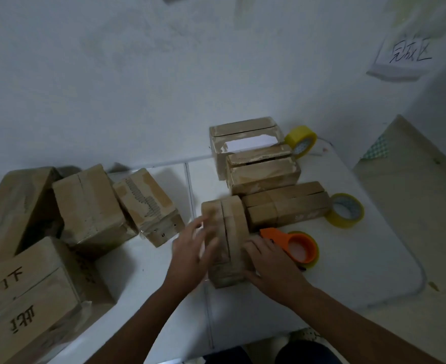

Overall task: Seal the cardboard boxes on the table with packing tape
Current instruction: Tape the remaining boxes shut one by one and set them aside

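Note:
A small cardboard box [225, 240] lies on the white table [348, 271] in front of me, its top flaps meeting at a dark seam. My left hand [190, 256] presses against its left side, blurred, fingers spread. Against the box's right side rests my right hand [271, 261], palm down. An orange tape dispenser [295, 245] with a roll in it lies just right of that hand, not held. Two yellow tape rolls sit further right: one [345, 210] flat, one [301, 141] on edge at the back.
Three more small boxes [264, 172] stand stacked behind the one I touch. Several larger boxes [90, 206] crowd the table's left side, some taped. A wall stands behind, with a handwritten paper sign [403, 56]. A tan board [413, 195] leans beside the table's right edge.

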The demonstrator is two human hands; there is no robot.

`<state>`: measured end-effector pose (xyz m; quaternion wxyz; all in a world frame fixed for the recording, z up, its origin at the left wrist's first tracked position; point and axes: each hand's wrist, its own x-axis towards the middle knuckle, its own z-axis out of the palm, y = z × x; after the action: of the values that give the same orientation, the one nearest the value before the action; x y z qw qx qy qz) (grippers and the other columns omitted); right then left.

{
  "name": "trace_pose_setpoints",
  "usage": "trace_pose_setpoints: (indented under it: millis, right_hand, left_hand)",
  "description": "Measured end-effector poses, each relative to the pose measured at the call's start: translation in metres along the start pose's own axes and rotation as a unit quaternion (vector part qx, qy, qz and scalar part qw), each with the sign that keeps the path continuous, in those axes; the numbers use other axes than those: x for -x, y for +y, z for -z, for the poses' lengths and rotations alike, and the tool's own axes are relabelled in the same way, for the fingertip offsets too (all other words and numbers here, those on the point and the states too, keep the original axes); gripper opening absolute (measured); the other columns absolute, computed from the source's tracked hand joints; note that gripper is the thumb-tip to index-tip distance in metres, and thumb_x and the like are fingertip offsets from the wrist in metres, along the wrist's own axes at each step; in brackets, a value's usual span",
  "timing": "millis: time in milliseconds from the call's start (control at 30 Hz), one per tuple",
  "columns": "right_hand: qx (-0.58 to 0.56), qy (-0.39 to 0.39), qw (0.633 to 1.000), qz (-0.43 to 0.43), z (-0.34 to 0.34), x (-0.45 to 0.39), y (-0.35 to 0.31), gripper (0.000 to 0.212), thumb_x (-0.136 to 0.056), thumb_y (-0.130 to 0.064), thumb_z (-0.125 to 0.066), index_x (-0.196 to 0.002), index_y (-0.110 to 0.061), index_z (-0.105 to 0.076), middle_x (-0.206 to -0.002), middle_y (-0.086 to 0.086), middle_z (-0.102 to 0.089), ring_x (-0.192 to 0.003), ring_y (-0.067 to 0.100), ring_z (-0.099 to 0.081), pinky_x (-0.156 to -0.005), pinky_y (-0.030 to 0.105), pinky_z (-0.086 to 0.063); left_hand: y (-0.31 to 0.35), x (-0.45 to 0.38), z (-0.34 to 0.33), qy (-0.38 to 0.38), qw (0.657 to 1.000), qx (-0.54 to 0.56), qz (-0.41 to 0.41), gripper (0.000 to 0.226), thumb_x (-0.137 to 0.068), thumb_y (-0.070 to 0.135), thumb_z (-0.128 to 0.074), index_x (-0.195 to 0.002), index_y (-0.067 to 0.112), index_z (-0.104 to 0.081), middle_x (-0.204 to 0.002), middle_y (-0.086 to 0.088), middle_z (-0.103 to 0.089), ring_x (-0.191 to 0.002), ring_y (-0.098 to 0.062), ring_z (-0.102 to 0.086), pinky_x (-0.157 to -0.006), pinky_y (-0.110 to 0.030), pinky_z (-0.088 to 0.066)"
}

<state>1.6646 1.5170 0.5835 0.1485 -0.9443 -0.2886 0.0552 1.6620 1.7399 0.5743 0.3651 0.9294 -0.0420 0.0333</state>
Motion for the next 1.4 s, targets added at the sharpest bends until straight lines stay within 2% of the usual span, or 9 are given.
trace_pose_setpoints:
  millis: [67,133,233,333,467,633,933,1233,1400]
  right_hand:
    - [-0.005,-0.025,0.999,0.039,-0.006,-0.009,-0.008,0.055,-0.087,-0.042,-0.055,-0.136,-0.018,-0.044,-0.145,0.002,-0.039,-0.131,0.023,-0.041,-0.105,0.038,-0.039]
    - [0.032,-0.05,0.996,0.068,-0.012,-0.022,-0.016,0.068,-0.087,-0.051,-0.047,-0.144,-0.017,-0.036,-0.156,0.005,-0.028,-0.143,0.027,-0.027,-0.113,0.045,-0.029]
    - [0.088,-0.075,0.99,0.08,-0.021,-0.035,-0.021,0.076,-0.089,-0.064,-0.031,-0.15,-0.018,-0.028,-0.162,0.007,-0.015,-0.148,0.029,-0.013,-0.118,0.05,-0.013]
    - [0.12,-0.076,0.987,0.08,-0.03,-0.033,-0.019,0.076,-0.093,-0.069,-0.02,-0.15,-0.02,-0.033,-0.16,0.008,-0.023,-0.146,0.031,-0.023,-0.116,0.053,-0.024]
    - [0.123,-0.074,0.988,0.058,-0.042,-0.026,-0.014,0.079,-0.092,-0.071,-0.025,-0.152,-0.02,-0.029,-0.16,0.008,-0.02,-0.147,0.032,-0.02,-0.116,0.052,-0.019]
    - [0.122,-0.058,0.99,0.04,-0.048,-0.02,-0.019,0.08,-0.089,-0.071,-0.036,-0.151,-0.021,-0.029,-0.16,0.007,-0.02,-0.147,0.031,-0.02,-0.115,0.049,-0.014]
    - [0.124,-0.056,0.99,0.046,-0.052,-0.02,-0.014,0.078,-0.09,-0.07,-0.029,-0.152,-0.022,-0.024,-0.161,0.007,-0.017,-0.148,0.031,-0.016,-0.115,0.051,-0.016]
    - [0.119,-0.032,0.991,0.05,-0.059,-0.02,-0.013,0.077,-0.09,-0.066,-0.038,-0.151,-0.021,-0.029,-0.16,0.009,-0.022,-0.147,0.032,-0.02,-0.114,0.052,-0.017]
    - [0.127,-0.025,0.99,0.052,-0.061,-0.021,-0.012,0.076,-0.09,-0.066,-0.038,-0.151,-0.021,-0.028,-0.158,0.01,-0.025,-0.146,0.033,-0.022,-0.112,0.053,-0.02]
  left_hand:
    - [-0.007,0.019,0.003,0.047,0.959,0.176,0.217,0.024,-0.101,0.049,-0.043,-0.117,0.038,-0.058,-0.14,0.003,-0.049,-0.125,-0.014,-0.049,-0.099,-0.032,-0.039]
    - [-0.014,0.039,0.001,0.029,0.851,0.342,0.398,0.027,-0.102,0.041,-0.047,-0.12,0.026,-0.06,-0.134,-0.001,-0.057,-0.118,-0.016,-0.054,-0.098,-0.033,-0.04]
    - [-0.022,0.065,-0.007,0.001,0.723,0.48,0.496,0.043,-0.1,0.046,-0.048,-0.119,0.012,-0.066,-0.122,-0.004,-0.069,-0.115,-0.019,-0.061,-0.103,-0.037,-0.039]
    - [-0.011,0.079,-0.012,0.007,0.687,0.518,0.51,0.051,-0.098,0.054,-0.047,-0.114,0.012,-0.07,-0.111,-0.002,-0.075,-0.112,-0.016,-0.063,-0.101,-0.037,-0.037]
    - [0.0,0.087,-0.016,0.034,0.695,0.529,0.486,0.037,-0.1,0.044,-0.05,-0.104,0.014,-0.073,-0.102,0.0,-0.076,-0.106,-0.015,-0.065,-0.1,-0.035,-0.041]
    - [0.0,0.092,-0.024,0.077,0.733,0.506,0.449,0.015,-0.096,0.02,-0.061,-0.09,0.011,-0.071,-0.083,-0.002,-0.072,-0.091,-0.017,-0.063,-0.08,-0.028,-0.046]
    - [-0.002,0.087,-0.043,0.113,0.785,0.441,0.42,0.011,-0.095,0.018,-0.064,-0.091,0.01,-0.07,-0.089,-0.005,-0.068,-0.088,-0.018,-0.058,-0.081,-0.027,-0.048]
    - [-0.012,0.066,-0.045,0.06,0.76,0.462,0.453,0.009,-0.092,0.004,-0.061,-0.091,0.003,-0.07,-0.085,-0.01,-0.068,-0.081,-0.021,-0.058,-0.081,-0.032,-0.051]
    - [-0.016,0.058,-0.041,0.012,0.732,0.481,0.482,0.01,-0.095,0.007,-0.058,-0.097,0.003,-0.067,-0.098,-0.014,-0.067,-0.093,-0.024,-0.061,-0.081,-0.032,-0.051]
